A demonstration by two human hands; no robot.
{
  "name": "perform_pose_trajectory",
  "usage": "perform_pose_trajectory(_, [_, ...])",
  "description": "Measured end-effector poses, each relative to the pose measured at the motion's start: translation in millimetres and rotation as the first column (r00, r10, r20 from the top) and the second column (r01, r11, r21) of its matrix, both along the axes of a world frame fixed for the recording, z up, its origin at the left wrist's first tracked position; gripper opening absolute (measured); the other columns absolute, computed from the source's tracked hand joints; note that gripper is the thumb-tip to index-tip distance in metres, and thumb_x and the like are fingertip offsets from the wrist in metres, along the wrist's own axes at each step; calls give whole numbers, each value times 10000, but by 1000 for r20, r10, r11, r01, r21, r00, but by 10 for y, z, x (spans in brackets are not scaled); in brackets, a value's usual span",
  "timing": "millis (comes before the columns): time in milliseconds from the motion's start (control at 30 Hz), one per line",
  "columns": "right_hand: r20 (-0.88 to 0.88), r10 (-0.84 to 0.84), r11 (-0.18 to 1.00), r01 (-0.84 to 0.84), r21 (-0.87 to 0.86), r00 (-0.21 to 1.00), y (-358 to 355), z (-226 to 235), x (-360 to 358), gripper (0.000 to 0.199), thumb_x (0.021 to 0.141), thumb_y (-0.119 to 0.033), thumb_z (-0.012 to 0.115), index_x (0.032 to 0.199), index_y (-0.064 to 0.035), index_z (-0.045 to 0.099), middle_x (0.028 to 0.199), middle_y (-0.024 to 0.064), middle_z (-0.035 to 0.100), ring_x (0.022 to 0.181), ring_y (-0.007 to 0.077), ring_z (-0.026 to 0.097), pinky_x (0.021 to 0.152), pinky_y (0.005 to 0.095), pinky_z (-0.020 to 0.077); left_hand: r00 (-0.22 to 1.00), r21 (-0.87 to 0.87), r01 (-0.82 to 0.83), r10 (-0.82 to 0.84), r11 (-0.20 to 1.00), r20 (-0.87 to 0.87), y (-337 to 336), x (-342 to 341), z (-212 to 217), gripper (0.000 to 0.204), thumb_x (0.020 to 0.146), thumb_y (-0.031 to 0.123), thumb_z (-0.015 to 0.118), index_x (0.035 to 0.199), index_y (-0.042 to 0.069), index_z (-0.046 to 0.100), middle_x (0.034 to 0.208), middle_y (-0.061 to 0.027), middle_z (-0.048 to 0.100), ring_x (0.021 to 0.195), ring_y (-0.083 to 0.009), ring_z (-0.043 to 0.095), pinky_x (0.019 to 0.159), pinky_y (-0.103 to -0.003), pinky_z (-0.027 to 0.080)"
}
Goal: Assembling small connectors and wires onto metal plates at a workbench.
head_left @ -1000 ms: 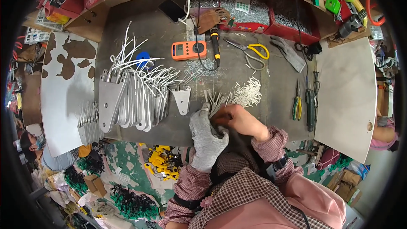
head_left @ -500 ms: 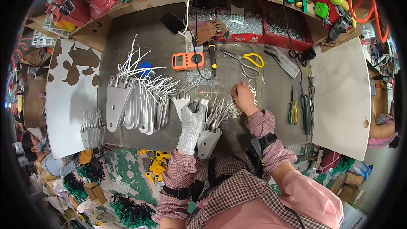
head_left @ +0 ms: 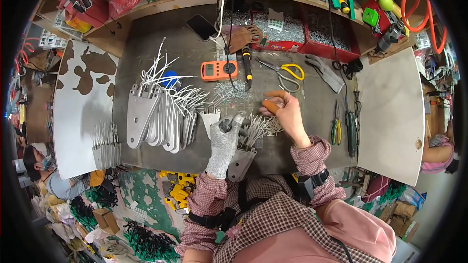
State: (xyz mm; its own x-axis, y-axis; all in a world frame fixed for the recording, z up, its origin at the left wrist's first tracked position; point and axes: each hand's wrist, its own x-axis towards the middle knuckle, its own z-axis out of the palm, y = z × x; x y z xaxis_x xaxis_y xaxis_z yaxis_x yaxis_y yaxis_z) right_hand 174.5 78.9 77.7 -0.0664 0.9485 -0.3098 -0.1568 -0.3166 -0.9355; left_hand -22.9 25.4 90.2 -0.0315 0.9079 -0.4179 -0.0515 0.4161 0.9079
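My left hand [head_left: 223, 139], in a grey knit glove, has its fingers curled closed just left of a bundle of white wires [head_left: 254, 129]. What lies in its grip is too small to make out. My right hand [head_left: 286, 112], with orange covers on its fingertips, is raised over the table right of that bundle. Its thumb and fingers are bent together, perhaps around a tiny pale piece. Below the wires leans a grey metal plate [head_left: 240, 164]. Another plate [head_left: 209, 118] stands beside the glove. Further left is a row of similar plates [head_left: 141, 117] with white wires.
Loose screws [head_left: 229, 90] lie ahead of my hands, near an orange meter [head_left: 219, 71] and a black-and-yellow screwdriver [head_left: 247, 65]. Scissors [head_left: 285, 74], a grey glove [head_left: 325, 72], pliers [head_left: 337, 125] and a corded tool [head_left: 351, 131] lie rightward. Red bins [head_left: 312, 46] hold small metal parts.
My right hand has lifted off the small pale pieces on the table and swung left toward my gloved hand. The gloved hand has barely shifted.
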Motion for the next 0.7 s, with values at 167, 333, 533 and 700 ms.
perform_pose_trajectory(167, [2, 58, 998, -58, 28, 998, -44, 114, -284, 141, 932, -6, 700, 1052, 42, 643, 957, 73, 706, 867, 128, 703, 788, 235, 569, 986, 163, -151, 136, 975, 100, -66, 89, -198, 327, 959, 166, 722, 1236, -3, 683, 951, -57, 747, 777, -83, 666, 702, -223, 528])
perform_pose_trajectory(333, [-3, 116, 987, -115, 114, 993, -65, -7, -406, 207, 942, 28, 673, 1145, 26, 634, 1016, 60, 696, 931, 105, 667, 837, 235, 546, 986, 189, -94, 118, 978, -118, -134, 116, -265, 229, 971, 169, 698, 1066, -38, 719, 808, -80, 728, 697, -108, 628, 649, -297, 507])
perform_pose_trajectory(533, [-42, 103, 990, -98, 98, 994, -80, 163, -494, 461, 907, 194, 514, 1334, 21, 520, 1142, 133, 648, 994, 158, 692, 926, 279, 576, 920, 120, 49, 3, 992, -393, -147, 75, -243, 252, 982, 196, 679, 1016, -53, 702, 721, -108, 677, 611, -169, 585, 592, -354, 467])
perform_pose_trajectory(700, [-4, 116, 986, -115, 122, 993, -65, 188, -536, 547, 876, 229, 475, 1375, 6, 483, 1141, 143, 642, 973, 173, 706, 917, 275, 579, 970, 70, 11, 6, 998, -242, -116, 130, -209, 256, 995, 226, 646, 1013, -24, 701, 690, -106, 651, 578, -205, 568, 577, -359, 453])
